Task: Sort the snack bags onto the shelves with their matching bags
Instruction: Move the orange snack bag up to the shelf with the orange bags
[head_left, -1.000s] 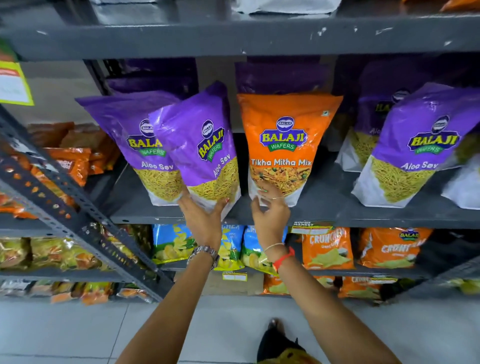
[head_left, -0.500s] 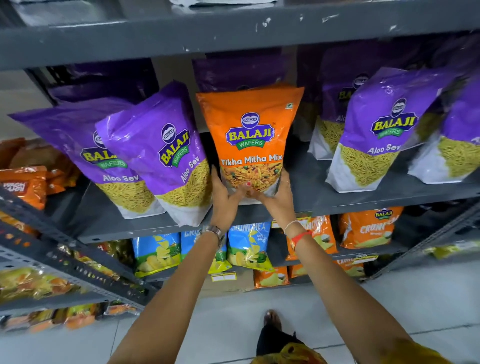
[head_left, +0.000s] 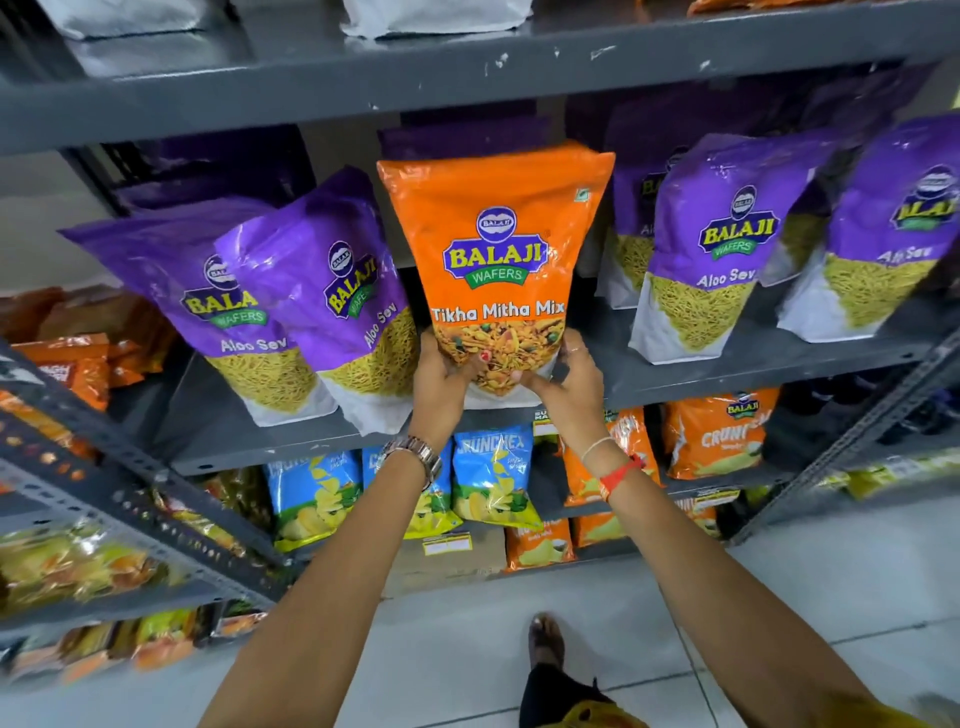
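Observation:
An orange Tikha Mitha Mix bag stands upright at the middle of the grey shelf, among purple Aloo Sev bags. My left hand grips its lower left corner and my right hand grips its lower right corner. Two purple Aloo Sev bags lean to its left, and more purple Aloo Sev bags stand to its right. The bag's white base sits at the shelf's front edge.
Below are blue Crunchex bags and orange Crunchex bags. A second rack with orange and yellow packs angles in at the left. White bags lie on the top shelf. My foot is on the tiled floor.
My left hand let go of the purple Aloo Sev bag and moved right onto the orange bag. Both hands now hold the orange bag's bottom; the view shifted right.

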